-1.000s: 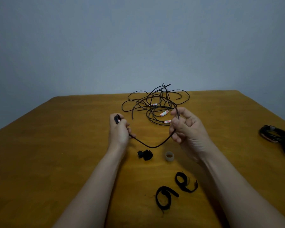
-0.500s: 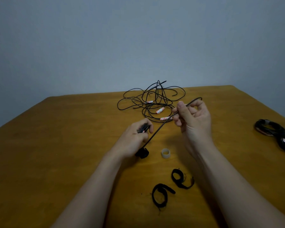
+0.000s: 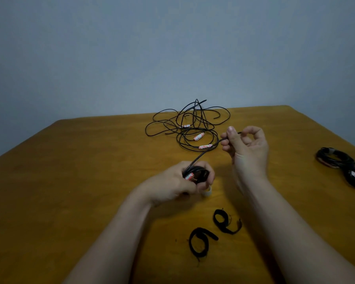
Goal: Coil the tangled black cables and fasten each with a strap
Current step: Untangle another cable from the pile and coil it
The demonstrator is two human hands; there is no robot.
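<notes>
Head view: the left hand closes its grip around a small black coil just above the tabletop. From it the cable runs up to the right hand, whose grip pinches it between thumb and forefinger, near the tangle.

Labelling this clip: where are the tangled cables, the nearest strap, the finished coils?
tangled cables [image 3: 199,121]: head view, crossing strands mid-pile.
nearest strap [image 3: 210,235]: head view, its tail band.
finished coils [image 3: 340,154]: head view, left coil's upper rim.
</notes>
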